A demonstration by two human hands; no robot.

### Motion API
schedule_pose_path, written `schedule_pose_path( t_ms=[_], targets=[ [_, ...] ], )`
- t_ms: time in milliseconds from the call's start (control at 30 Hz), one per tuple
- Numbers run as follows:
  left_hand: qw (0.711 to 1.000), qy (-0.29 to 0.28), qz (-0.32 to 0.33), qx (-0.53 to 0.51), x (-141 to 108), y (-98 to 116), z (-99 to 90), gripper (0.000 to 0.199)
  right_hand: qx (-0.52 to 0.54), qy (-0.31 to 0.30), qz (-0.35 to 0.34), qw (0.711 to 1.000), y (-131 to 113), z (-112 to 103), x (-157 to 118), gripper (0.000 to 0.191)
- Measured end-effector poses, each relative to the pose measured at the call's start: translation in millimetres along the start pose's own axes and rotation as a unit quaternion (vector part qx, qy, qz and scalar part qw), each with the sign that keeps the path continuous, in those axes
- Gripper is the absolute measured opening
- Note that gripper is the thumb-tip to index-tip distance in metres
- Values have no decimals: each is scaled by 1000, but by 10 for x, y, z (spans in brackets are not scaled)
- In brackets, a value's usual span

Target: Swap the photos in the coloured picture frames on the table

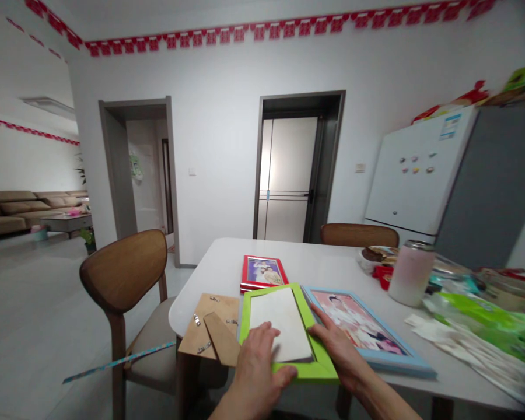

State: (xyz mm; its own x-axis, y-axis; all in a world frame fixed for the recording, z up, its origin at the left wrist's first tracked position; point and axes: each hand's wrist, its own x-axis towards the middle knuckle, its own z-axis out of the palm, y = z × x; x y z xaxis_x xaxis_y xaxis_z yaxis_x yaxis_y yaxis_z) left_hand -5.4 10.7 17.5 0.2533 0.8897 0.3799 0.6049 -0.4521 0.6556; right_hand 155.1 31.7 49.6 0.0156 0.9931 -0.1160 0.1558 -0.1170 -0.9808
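Observation:
A light-green photo frame lies tilted at the near edge of the table, with a white sheet of paper inside its opening. The sheet sits slightly askew at its lower right corner. My left hand rests on the sheet and the frame's lower left, fingers laid out and thumb spread. Along the frame's right side, my right hand grips the edge. Left of the frame is a brown backing board with metal clips and a stand leg.
A red photo frame lies farther back, and a blue photo frame lies to the right. Beyond it stand a pink tumbler, a green plastic pack and white gloves or cloth. A wooden chair is at left.

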Motion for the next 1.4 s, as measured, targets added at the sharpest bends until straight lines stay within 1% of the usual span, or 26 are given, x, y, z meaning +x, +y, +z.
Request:
schedule_pose_path(
  t_ms=[67,100,167,200,233,267,333,400,467,533,633,700,800,933,1033,1100,1133,1200,1233,1300,1333,1367,1400],
  targets=[
    [999,2,28,22,55,152,57,46,3,0,-19,1000,-42,17,-33,70],
    [998,-1,47,39,83,211,59,40,0,-2,-30,1000,-43,17,-32,70],
    [993,-12,88,77,129,292,21,28,-14,-5,-44,999,-12,0,8,71],
    [990,-11,104,91,146,311,-17,25,-26,-5,-46,999,13,-18,43,71],
    [989,2,109,96,158,313,-64,25,-42,-5,-46,998,41,-41,83,72],
    [990,30,102,92,164,298,-121,27,-67,0,-48,997,68,-68,128,71],
    [990,115,59,58,158,210,-253,33,-153,26,-61,986,119,-131,215,69],
    [982,191,-3,7,120,46,-390,36,-269,61,-81,958,169,-193,288,64],
    [970,231,-59,-45,47,-178,-501,37,-373,88,-96,919,227,-238,335,58],
    [961,240,-103,-89,-52,-426,-561,36,-434,97,-107,889,295,-259,358,53],
    [957,228,-154,-95,-199,-737,-554,34,-480,89,-126,864,393,-248,366,47],
    [962,202,-168,-69,-270,-851,-520,35,-498,80,-137,852,440,-225,370,43],
    [972,152,-180,24,-327,-878,-497,37,-522,80,-144,837,483,-193,380,36],
    [966,102,-189,146,-352,-806,-554,36,-536,82,-152,826,513,-190,379,31],
    [957,91,-193,197,-357,-760,-608,35,-520,96,-174,831,506,-187,359,32],
    [957,102,-174,208,-354,-728,-618,34,-480,110,-213,844,478,-137,342,35],
    [960,109,-154,206,-348,-708,-610,33,-447,109,-229,858,459,-87,336,37],
    [969,112,-105,193,-332,-656,-568,32,-356,79,-228,903,414,64,330,43],
    [974,108,-76,182,-321,-627,-536,33,-301,57,-206,930,393,162,332,46],
    [983,90,-26,160,-300,-564,-456,38,-178,10,-128,975,354,378,349,52],
    [986,76,-8,151,-289,-533,-413,41,-114,-13,-82,990,336,483,362,54],
    [988,57,5,144,-279,-506,-372,44,-52,-39,-39,997,318,580,377,54],
    [989,37,12,139,-268,-482,-333,48,4,-67,-3,998,298,664,392,53]
  ],
)
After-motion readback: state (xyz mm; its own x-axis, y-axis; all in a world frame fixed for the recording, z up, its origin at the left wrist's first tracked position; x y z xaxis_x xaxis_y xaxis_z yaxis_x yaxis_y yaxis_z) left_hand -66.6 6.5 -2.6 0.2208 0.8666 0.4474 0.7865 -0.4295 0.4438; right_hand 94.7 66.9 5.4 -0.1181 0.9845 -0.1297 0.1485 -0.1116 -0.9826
